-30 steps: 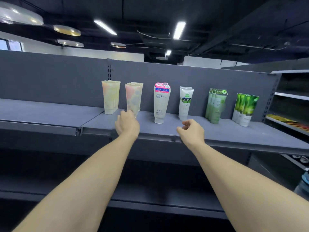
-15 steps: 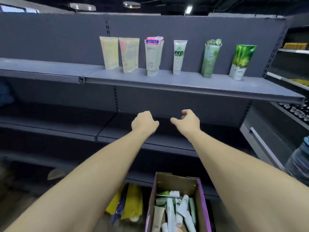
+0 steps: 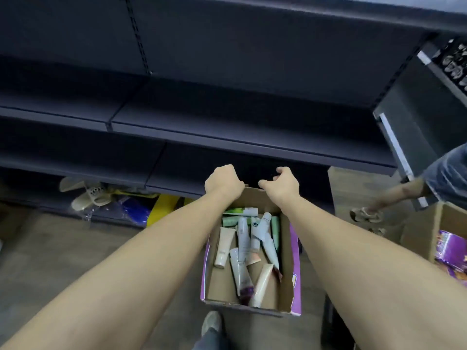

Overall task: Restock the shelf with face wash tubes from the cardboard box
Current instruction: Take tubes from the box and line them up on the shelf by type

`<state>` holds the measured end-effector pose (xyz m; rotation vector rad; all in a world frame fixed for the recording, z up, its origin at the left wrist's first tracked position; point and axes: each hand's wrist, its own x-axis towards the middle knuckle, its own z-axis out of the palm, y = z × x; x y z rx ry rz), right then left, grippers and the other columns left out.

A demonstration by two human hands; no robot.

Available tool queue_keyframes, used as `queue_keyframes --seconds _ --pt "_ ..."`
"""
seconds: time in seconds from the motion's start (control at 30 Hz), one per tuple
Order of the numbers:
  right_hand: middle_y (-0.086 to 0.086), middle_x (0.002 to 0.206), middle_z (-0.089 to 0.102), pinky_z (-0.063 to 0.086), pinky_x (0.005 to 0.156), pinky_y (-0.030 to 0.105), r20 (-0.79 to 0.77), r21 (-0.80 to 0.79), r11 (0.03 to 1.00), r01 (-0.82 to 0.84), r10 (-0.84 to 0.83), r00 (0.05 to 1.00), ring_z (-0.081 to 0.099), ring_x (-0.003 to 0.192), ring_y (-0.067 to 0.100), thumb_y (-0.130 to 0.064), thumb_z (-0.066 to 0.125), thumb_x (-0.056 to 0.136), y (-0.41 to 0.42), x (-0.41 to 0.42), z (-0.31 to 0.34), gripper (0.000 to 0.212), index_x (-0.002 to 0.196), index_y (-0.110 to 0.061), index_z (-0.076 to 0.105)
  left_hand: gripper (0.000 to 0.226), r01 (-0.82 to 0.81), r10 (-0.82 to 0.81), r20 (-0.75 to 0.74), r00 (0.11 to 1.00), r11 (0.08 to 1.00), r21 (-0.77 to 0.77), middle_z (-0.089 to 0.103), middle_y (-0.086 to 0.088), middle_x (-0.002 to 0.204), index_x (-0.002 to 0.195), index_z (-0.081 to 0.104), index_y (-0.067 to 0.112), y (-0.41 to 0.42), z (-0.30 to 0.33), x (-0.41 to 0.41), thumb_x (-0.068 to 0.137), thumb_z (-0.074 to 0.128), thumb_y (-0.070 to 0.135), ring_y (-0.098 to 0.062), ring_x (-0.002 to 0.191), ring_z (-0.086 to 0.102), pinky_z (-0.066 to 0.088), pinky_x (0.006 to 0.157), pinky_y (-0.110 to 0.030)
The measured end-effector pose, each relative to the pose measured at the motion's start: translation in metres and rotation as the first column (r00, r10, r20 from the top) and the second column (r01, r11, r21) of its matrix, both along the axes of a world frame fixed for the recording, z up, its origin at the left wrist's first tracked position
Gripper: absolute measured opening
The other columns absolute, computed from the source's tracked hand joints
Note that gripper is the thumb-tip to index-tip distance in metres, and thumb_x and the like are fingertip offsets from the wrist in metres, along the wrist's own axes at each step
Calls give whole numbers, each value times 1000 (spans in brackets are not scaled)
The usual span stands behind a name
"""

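A cardboard box (image 3: 287,271) with purple outer sides stands on the floor in front of me. Inside lie several face wash tubes (image 3: 243,245), white, cream and green, loosely heaped. My left hand (image 3: 222,184) hovers over the box's far rim, curled into a fist with nothing in it. My right hand (image 3: 280,185) is beside it over the same rim, fingers loosely bent, thumb apart, holding nothing. The dark shelf boards (image 3: 227,127) behind the box carry no tubes in this view; the stocked upper shelf is out of frame.
Another person (image 3: 446,173) stands at the right, reaching a hand (image 3: 364,213) down near a second cardboard box (image 3: 422,228) of purple packs. Sandals (image 3: 88,194) and yellow and blue items (image 3: 156,205) lie under the bottom shelf. My shoe (image 3: 211,322) is by the box.
My view has tipped down from the stocked upper shelf to the box on the floor. Both hands have dropped from the shelf edge to above the box's far rim, still holding nothing.
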<state>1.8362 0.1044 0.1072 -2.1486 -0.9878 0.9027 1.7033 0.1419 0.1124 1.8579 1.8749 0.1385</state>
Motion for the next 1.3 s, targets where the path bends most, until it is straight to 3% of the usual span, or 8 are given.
queue_keyframes --seconds 0.13,0.27,0.4,0.63,0.93,1.1,1.2,1.3 --pt "0 109 58 41 80 24 14 -88 996 28 -27 1000 55 100 17 -22 67 84 -2 12 -39 66 144 -14 40 26 15 -16 -20 1000 997 -73 65 -3 111 112 64 18 11 -41 12 87 59 24 -24 95 63 44 69 -29" --pt "1 115 57 37 75 22 -11 -164 985 47 -49 999 48 90 12 -18 65 87 -3 20 -73 63 144 -13 39 32 23 -26 -29 999 991 -128 64 -4 117 118 63 18 16 -78 18 87 61 29 -25 104 63 43 72 -30" --pt "-1 110 62 37 77 22 -48 -242 970 31 -44 998 55 98 16 -19 69 87 -6 23 -116 65 144 -12 39 33 47 -60 -48 997 971 -234 64 -4 119 117 63 17 14 -121 23 85 62 26 -26 106 62 45 73 -30" --pt "8 131 59 43 94 30 -91 -398 917 12 -52 994 56 119 28 -22 72 84 -15 29 -197 66 142 -15 43 36 11 -58 -97 994 907 -421 62 -4 123 122 61 18 3 -196 27 87 61 28 -25 111 61 42 75 -28" --pt "9 128 62 43 98 31 -63 -491 870 -47 19 998 56 121 28 -16 67 84 -4 49 -273 62 142 -16 44 41 18 -69 -100 993 897 -443 56 -8 130 132 52 20 1 -270 38 91 57 23 -28 118 57 48 90 -35" --pt "12 136 50 39 103 31 34 -471 875 -113 146 989 51 125 31 -8 58 88 20 65 -303 58 143 -22 45 53 213 -245 -57 968 918 -334 35 -13 141 138 46 24 14 -300 49 90 53 3 -35 128 44 42 100 -41" --pt "11 143 39 35 106 32 86 -453 870 -196 262 961 47 127 33 -6 52 90 33 73 -322 58 143 -28 46 69 349 -376 -15 927 875 -335 12 -11 157 140 46 33 20 -315 54 83 60 -3 -35 143 20 32 111 -43" --pt "7 158 21 32 111 35 117 -462 822 -334 430 895 32 139 31 -4 48 93 36 76 -336 59 145 -31 45 75 404 -446 -32 894 836 -371 -5 -6 160 138 46 37 20 -329 55 78 62 -4 -32 146 9 32 112 -42"
